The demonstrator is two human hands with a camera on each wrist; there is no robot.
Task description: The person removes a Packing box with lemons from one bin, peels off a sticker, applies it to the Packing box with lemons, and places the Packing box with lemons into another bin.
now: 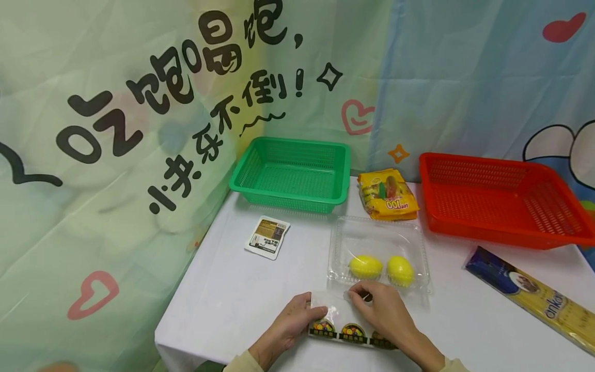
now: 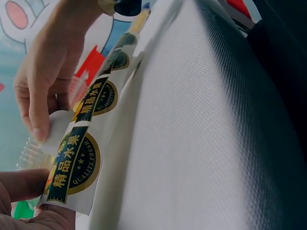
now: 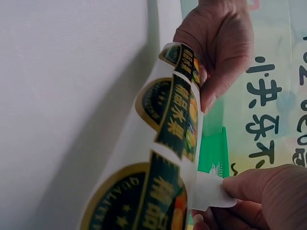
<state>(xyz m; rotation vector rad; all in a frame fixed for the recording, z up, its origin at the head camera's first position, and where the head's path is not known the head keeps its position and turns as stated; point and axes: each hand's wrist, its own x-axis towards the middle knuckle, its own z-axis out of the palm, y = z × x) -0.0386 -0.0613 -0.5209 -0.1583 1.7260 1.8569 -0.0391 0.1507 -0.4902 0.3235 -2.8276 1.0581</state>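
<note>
A sheet of fruit stickers [image 1: 341, 315], printed with dark banners and round gold-edged labels, is held over the front of the table. My left hand [image 1: 295, 318] grips its left end, thumb on top; in the left wrist view those labels [image 2: 84, 163] face the camera. At the sheet's far edge my right hand [image 1: 386, 310] pinches a sticker [image 3: 214, 190] between thumb and fingers, its blank white side showing. Just beyond the hands lies a clear plastic clamshell box [image 1: 334, 243], its lid raised, with two yellow lemons [image 1: 365, 267] inside.
A green basket [image 1: 290, 201] stands at the back left and a red basket [image 1: 488, 230] at the back right. Between them lies a yellow snack bag [image 1: 388, 195]. A small white packet [image 1: 268, 237] rests at left, a pack of spaghetti [image 1: 534, 297] at right.
</note>
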